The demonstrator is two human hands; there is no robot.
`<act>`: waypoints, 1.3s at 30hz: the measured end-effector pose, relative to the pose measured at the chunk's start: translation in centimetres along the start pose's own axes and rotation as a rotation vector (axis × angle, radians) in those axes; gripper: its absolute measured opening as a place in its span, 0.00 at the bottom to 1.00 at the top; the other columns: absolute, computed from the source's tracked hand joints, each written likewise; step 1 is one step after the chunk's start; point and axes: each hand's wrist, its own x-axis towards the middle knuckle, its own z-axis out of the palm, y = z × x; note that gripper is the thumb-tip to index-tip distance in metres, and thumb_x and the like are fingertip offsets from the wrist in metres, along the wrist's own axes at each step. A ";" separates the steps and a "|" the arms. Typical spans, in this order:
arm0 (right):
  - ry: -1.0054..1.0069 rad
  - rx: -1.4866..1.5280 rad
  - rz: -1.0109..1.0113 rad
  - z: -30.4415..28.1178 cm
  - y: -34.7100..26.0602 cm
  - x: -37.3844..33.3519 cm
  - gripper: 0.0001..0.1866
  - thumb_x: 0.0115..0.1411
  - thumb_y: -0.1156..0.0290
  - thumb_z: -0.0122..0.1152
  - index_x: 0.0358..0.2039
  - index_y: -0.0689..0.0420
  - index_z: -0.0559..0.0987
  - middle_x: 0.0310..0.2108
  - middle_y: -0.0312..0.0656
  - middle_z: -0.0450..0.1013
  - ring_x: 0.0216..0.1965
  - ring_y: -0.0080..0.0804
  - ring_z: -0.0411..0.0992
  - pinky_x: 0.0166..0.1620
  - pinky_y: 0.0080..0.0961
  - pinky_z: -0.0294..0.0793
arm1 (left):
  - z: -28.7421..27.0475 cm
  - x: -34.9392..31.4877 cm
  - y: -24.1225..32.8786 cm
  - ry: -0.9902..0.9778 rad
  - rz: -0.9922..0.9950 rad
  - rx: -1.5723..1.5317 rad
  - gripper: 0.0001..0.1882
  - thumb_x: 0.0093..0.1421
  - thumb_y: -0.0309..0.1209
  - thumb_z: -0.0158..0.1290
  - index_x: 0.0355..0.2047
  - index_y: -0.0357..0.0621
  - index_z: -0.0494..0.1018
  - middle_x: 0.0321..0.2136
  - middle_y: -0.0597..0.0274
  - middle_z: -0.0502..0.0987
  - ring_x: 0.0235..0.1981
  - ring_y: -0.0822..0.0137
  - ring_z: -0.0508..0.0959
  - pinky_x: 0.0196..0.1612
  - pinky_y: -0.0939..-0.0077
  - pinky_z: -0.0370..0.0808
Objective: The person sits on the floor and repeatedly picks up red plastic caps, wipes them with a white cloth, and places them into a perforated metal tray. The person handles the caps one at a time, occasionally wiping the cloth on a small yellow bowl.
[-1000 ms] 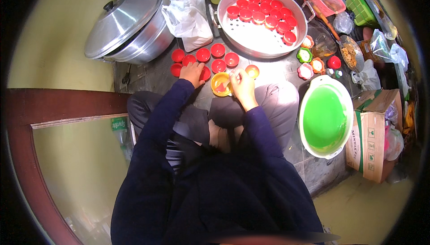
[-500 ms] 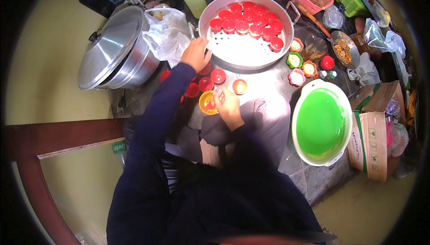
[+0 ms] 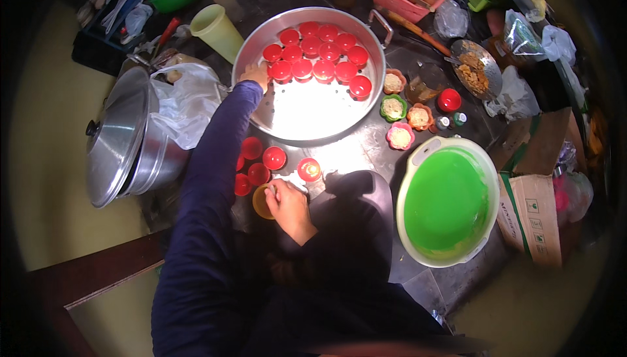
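My left hand [image 3: 255, 76] reaches over the left rim of a wide round metal steamer pan [image 3: 294, 119] with holes in its base. Its fingers lie apart inside, right beside the nearest of several small red cups [image 3: 281, 71] grouped in the pan. Low in front of me, my right hand [image 3: 290, 210] is closed in a pinch over a small yellow cup [image 3: 261, 204]; what the fingertips hold is hidden. Several loose red cups [image 3: 258, 174] stand on the floor just beyond it. Another red cup [image 3: 309, 170] with a light spot inside sits apart to their right.
A white-rimmed basin of green batter [image 3: 447, 203] lies at right. Beyond it are flower-shaped cups [image 3: 400, 136] with pale filling and a strainer ladle [image 3: 477, 70] with brown food. A large lidded pot [image 3: 124, 138], a plastic bag [image 3: 189, 106] and a pale green jug [image 3: 219, 34] occupy the left.
My left hand has moved from the pan's outer near-left edge to inside its left rim. My right hand stays at the yellow cup. The whole view has shifted and turned.
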 end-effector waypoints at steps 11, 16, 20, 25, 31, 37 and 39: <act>0.062 -0.111 -0.211 -0.5 -0.6 -0.2 0.04 0.59 0.71 0.55 0.33 0.57 0.73 0.27 0.45 0.72 0.32 0.45 0.72 0.35 0.36 0.70 | -4.1 -6.8 -0.7 0.261 0.182 -0.214 0.25 0.41 0.37 0.64 0.39 0.44 0.69 0.38 0.46 0.73 0.40 0.46 0.73 0.43 0.57 0.71; 0.058 -0.171 -0.220 -0.9 -1.3 -0.4 0.05 0.60 0.71 0.53 0.31 0.58 0.72 0.25 0.48 0.71 0.29 0.47 0.71 0.33 0.40 0.69 | -7.8 -17.5 -2.4 0.441 0.336 -0.589 0.30 0.39 0.38 0.69 0.41 0.44 0.69 0.40 0.48 0.67 0.44 0.46 0.71 0.47 0.61 0.70; 0.153 -0.135 -0.254 -0.8 -1.1 -0.7 0.06 0.60 0.69 0.54 0.31 0.58 0.71 0.21 0.48 0.70 0.25 0.47 0.71 0.29 0.40 0.69 | -6.4 -28.5 -4.9 0.322 0.235 -0.661 0.32 0.41 0.38 0.68 0.45 0.44 0.68 0.43 0.49 0.68 0.47 0.51 0.70 0.52 0.63 0.68; 0.316 -0.067 -0.221 -1.3 -0.6 -0.8 0.08 0.62 0.67 0.53 0.32 0.58 0.72 0.20 0.47 0.71 0.21 0.42 0.72 0.25 0.34 0.69 | -2.1 -36.2 -5.6 0.229 0.137 -0.847 0.35 0.38 0.33 0.69 0.46 0.40 0.65 0.42 0.51 0.70 0.47 0.55 0.72 0.51 0.66 0.69; 0.426 0.109 -0.006 -3.1 -2.2 -1.2 0.13 0.65 0.63 0.52 0.33 0.62 0.73 0.15 0.40 0.70 0.18 0.26 0.70 0.23 0.27 0.68 | 0.8 -37.0 -2.5 0.262 0.114 -1.093 0.33 0.33 0.28 0.69 0.40 0.41 0.65 0.37 0.54 0.71 0.42 0.56 0.73 0.47 0.68 0.71; 0.218 0.019 -0.221 -0.3 -5.5 -4.5 0.08 0.63 0.68 0.53 0.36 0.61 0.74 0.20 0.47 0.71 0.20 0.33 0.73 0.26 0.26 0.70 | 1.1 -36.9 -0.4 0.414 0.250 -1.015 0.30 0.32 0.28 0.68 0.39 0.41 0.69 0.38 0.53 0.69 0.42 0.54 0.72 0.47 0.65 0.70; 0.215 -0.021 -0.351 0.3 -6.3 -4.9 0.08 0.62 0.69 0.54 0.36 0.61 0.74 0.22 0.47 0.72 0.22 0.36 0.74 0.27 0.27 0.70 | 1.1 -37.0 -0.5 0.438 0.250 -1.085 0.30 0.32 0.26 0.67 0.40 0.41 0.70 0.39 0.55 0.69 0.41 0.56 0.72 0.45 0.66 0.71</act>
